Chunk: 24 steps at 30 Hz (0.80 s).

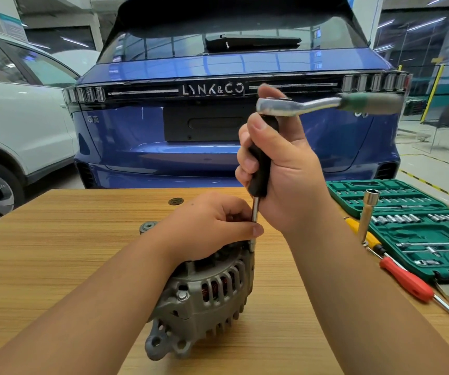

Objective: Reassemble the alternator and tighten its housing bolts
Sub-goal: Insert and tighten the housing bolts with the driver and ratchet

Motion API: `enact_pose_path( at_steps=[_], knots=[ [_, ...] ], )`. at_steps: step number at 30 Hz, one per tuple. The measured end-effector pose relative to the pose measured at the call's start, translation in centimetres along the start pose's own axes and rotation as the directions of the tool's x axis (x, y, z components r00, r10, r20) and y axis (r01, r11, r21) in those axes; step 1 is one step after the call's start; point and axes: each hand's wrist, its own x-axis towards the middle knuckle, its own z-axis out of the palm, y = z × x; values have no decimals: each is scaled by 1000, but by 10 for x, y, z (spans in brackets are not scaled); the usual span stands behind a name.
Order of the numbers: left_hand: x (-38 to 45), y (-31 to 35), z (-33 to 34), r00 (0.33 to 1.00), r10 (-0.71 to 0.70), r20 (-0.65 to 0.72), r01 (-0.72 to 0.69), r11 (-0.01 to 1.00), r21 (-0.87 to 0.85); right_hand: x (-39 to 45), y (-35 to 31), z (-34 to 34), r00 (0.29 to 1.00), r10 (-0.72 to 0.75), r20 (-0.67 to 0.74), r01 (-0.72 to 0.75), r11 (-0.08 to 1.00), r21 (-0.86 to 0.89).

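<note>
Two hands work: right hand grips the black extension handle under the ratchet; left hand pinches its shaft atop the alternator.

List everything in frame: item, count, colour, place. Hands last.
alternator: 1, grey, table centre
driver handle: 1, black, upright over alternator
ratchet: 1, chrome, green grip, atop driver handle
socket set case: 1, green, open, table right
long socket: 1, silver, beside case
screwdrivers: 2, red and yellow, beside case
table: 1, wood
cars: 2, blue centre, white left
left hand: on alternator, fingers at driver shaft
right hand: grips driver handle
</note>
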Motion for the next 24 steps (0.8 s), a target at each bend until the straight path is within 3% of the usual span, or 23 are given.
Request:
enact_pose_path(
  at_steps=[9,16,19,21,24],
  knots=[
    [-1,1,0,999,-33,-16,32,996,-79,-3,3,3,995,-87,44,92,989,-117],
    [-8,6,-2,980,-58,-191,7,966,-257,-2,2,2,993,-112,36,115,989,-97],
    [-7,7,0,937,-104,-335,49,984,-169,-1,0,1,991,-132,24,134,986,-95],
    [-6,10,2,872,-113,-476,96,994,-60,-1,-3,-1,989,-147,22,148,984,-99],
    [-5,14,-2,822,-173,-543,290,947,136,0,-9,-3,986,-166,18,167,981,-97]
  ],
)
